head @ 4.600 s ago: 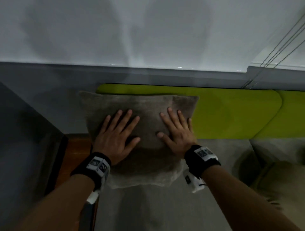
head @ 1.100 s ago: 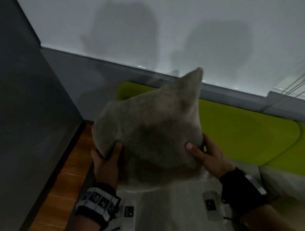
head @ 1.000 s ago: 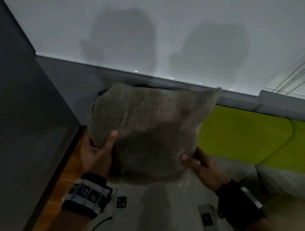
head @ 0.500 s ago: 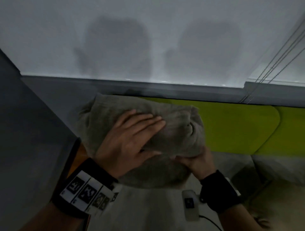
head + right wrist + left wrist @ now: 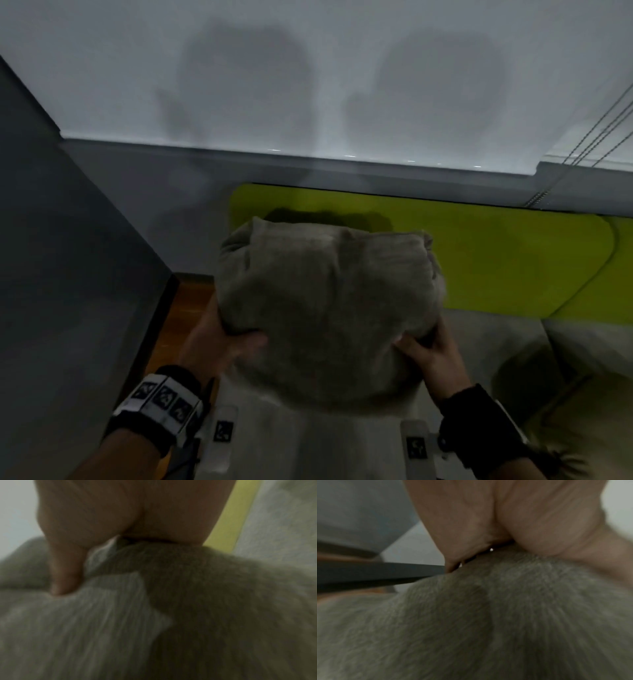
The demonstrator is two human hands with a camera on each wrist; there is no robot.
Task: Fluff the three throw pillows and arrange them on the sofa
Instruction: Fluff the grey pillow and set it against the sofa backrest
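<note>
A grey-brown throw pillow (image 5: pixel 325 308) is held up in front of the sofa's green backrest (image 5: pixel 496 253), bunched into a rounded lump. My left hand (image 5: pixel 222 339) grips its lower left edge with the thumb on the front. My right hand (image 5: pixel 424 349) grips its lower right edge, fingers tucked behind the fabric. In the left wrist view the pillow (image 5: pixel 488 622) fills the frame under my palm. In the right wrist view my thumb presses into the pillow (image 5: pixel 205 608). A second pillow (image 5: pixel 582 421) lies on the seat at the lower right, dim and partly cut off.
The grey sofa seat (image 5: pixel 479 342) runs below the backrest. A dark grey cabinet or wall panel (image 5: pixel 68 274) stands close on the left, with a strip of wooden floor (image 5: pixel 178 318) between it and the sofa. Blind cords (image 5: pixel 589 137) hang at the upper right.
Half a second ago my left hand lay flat on the pillow's front; now it grips the lower left edge. The pillow has been turned and bunched between both hands, away from the backrest.
</note>
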